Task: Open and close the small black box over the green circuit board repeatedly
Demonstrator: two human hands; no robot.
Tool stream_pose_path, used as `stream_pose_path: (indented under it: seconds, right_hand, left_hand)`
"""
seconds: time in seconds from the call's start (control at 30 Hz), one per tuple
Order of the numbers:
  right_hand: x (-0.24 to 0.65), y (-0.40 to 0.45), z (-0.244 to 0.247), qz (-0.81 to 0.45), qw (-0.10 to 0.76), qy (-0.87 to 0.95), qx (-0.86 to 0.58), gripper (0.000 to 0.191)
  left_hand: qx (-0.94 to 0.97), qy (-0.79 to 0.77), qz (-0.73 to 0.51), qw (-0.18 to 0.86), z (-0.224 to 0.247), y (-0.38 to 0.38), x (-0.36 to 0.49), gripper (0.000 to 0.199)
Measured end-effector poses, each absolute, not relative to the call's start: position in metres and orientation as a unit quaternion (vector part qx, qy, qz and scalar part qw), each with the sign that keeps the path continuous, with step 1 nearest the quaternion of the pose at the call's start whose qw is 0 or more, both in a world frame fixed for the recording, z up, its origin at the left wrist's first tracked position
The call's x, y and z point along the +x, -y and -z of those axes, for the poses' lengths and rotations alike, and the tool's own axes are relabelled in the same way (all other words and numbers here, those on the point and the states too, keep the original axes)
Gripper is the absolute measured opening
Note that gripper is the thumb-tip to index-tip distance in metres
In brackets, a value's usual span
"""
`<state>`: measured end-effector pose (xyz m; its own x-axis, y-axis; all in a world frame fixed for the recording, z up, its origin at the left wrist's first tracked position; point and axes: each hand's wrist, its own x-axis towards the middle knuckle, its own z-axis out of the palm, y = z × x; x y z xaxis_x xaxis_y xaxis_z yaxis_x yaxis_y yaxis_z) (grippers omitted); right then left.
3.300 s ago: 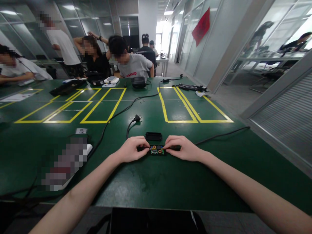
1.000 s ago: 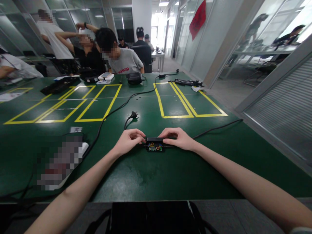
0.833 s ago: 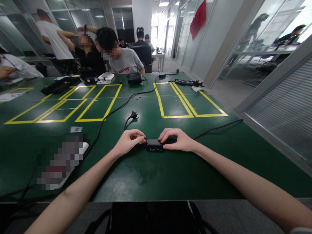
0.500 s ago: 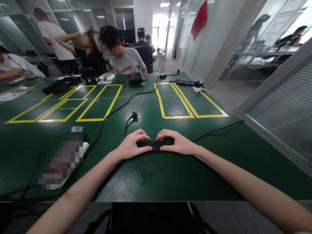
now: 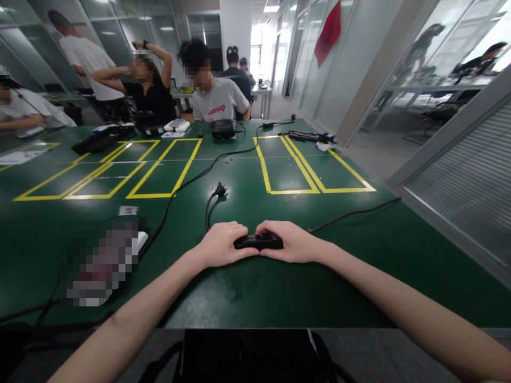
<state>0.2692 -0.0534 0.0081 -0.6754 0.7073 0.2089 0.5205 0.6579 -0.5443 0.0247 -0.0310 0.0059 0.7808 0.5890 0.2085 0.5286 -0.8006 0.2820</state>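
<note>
Head view: the small black box (image 5: 258, 242) lies on the green counter (image 5: 255, 287), close in at 12 o'clock. The left hand (image 5: 220, 244) curls closed over its 9 o'clock end; the right hand (image 5: 288, 242) clamps the 3 o'clock end, thumbs nearly meeting along the near edge. A loose black plug (image 5: 219, 190) lies beyond at 12 o'clock; a black cable (image 5: 355, 211) trails off toward 2 o'clock.

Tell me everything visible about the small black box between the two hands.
The small black box is a flat, oblong case that looks like matte black plastic. It is closed, so nothing inside shows. It lies flat on the green table, long side across the view. The left hand and right hand press on its two ends, thumbs along its near edge. A black cable runs off to the right.
</note>
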Motion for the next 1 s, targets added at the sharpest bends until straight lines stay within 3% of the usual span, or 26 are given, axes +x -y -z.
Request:
stream_pose_path:
  seconds: [0.13,0.27,0.4,0.77,0.9,1.0]
  right_hand:
    - [0.265,0.053,-0.013,-0.147,0.090,0.910,-0.378,0.025]
    - [0.263,0.052,-0.016,-0.103,0.044,0.917,-0.382,0.032]
    - [0.260,0.052,-0.014,-0.049,0.062,0.910,-0.408,0.042]
    - [0.256,0.048,-0.012,-0.018,0.038,0.886,-0.462,0.055]
    - [0.254,0.045,-0.005,-0.055,0.073,0.850,-0.519,0.067]
    - [0.254,0.045,-0.003,-0.120,0.116,0.817,-0.552,0.077]
  left_hand:
    - [0.944,-0.275,-0.169,0.073,-0.003,0.030,0.023,0.050]
    - [0.943,-0.282,-0.165,0.068,-0.004,0.031,0.023,0.048]
    - [0.938,-0.294,-0.177,0.059,-0.005,0.037,0.029,0.040]
    - [0.943,-0.288,-0.160,0.053,0.002,0.044,0.039,0.042]
    - [0.946,-0.274,-0.175,0.001,0.000,0.045,0.041,0.056]
    - [0.949,-0.269,-0.153,-0.060,-0.003,0.046,0.042,0.040]
